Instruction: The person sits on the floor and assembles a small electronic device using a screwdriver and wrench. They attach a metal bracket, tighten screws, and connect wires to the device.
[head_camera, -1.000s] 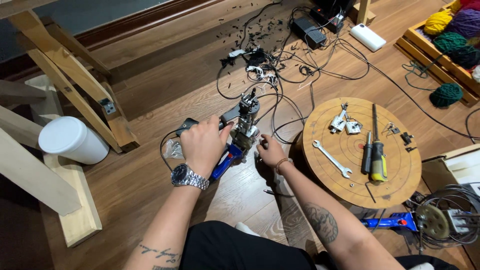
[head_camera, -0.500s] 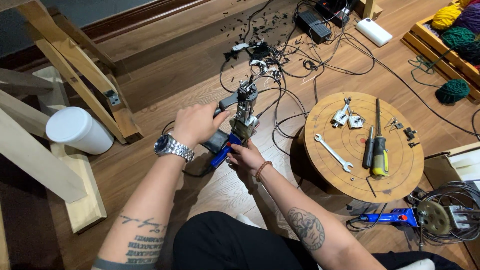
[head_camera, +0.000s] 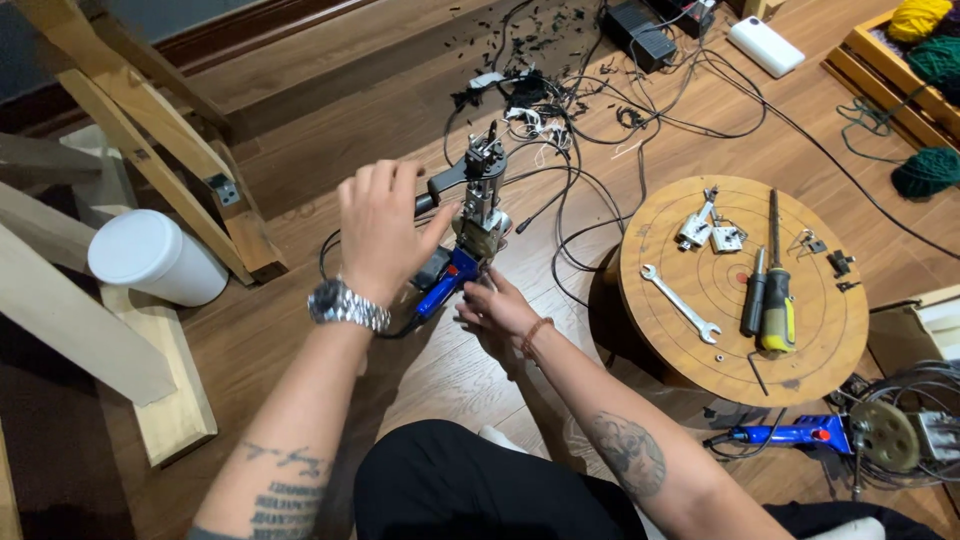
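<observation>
My left hand (head_camera: 385, 225) is raised over the blue-handled power tool with its grey metal head (head_camera: 470, 235), which stands tilted above the wooden plank floor (head_camera: 300, 130), left of the round wooden counter (head_camera: 735, 290) and far from my lap; the fingers (head_camera: 375, 180) are loosely spread and arched, the palm just beside the tool's black side handle, and I cannot tell whether it presses on the handle or only covers it; a silver metal wristwatch (head_camera: 347, 305) sits on that wrist. My right hand (head_camera: 500, 315) is lower and nearer, its fingers (head_camera: 478, 300) curled against the underside of the blue grip where the black cable leaves it; they touch it, but how firmly they close around it is hidden from me; a thin brown bracelet (head_camera: 533, 335) circles that wrist. On the round counter to the right lie a silver open-ended spanner (head_camera: 680, 303), a yellow-and-black-handled screwdriver (head_camera: 777, 300), a dark smaller screwdriver (head_camera: 752, 305) just beside it, and small grey metal parts (head_camera: 710, 230) at the far edge. A tangle of black cables (head_camera: 570, 110) spreads over the floor beyond the tool; a white plastic cylindrical tub (head_camera: 155, 258) lies at the left beside the pale timber frame (head_camera: 150, 160); a second blue-handled tool (head_camera: 790, 435) lies near, to the right, below the counter.
</observation>
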